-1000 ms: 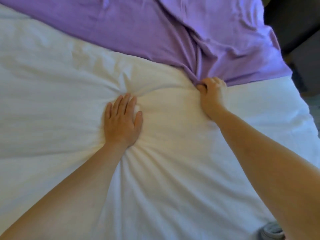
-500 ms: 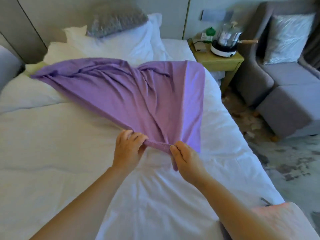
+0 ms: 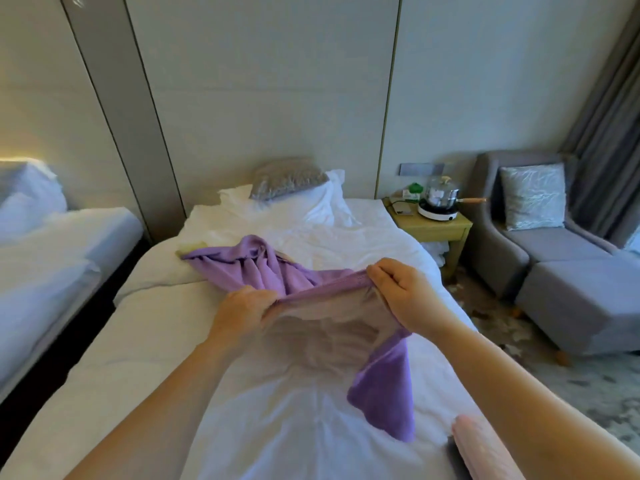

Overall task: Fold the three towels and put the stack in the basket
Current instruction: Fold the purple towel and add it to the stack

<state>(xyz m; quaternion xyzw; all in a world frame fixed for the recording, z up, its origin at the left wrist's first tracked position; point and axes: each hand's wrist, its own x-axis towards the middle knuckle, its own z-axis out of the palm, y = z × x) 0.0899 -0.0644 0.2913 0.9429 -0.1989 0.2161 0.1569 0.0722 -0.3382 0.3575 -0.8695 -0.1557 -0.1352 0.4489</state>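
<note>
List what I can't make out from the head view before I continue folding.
- Basket: nowhere in the head view.
- Pink towel: blurred, cut off by the bottom edge.
- Pale yellow cloth: mostly covered by the purple towel; unclear whether it is a towel.
- Left hand: its grip is hidden under the purple towel's hem.

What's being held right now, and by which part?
The purple towel, by one hem: the left hand and the right hand each pinch that edge, and the stretch between them is raised above the bed.
</note>
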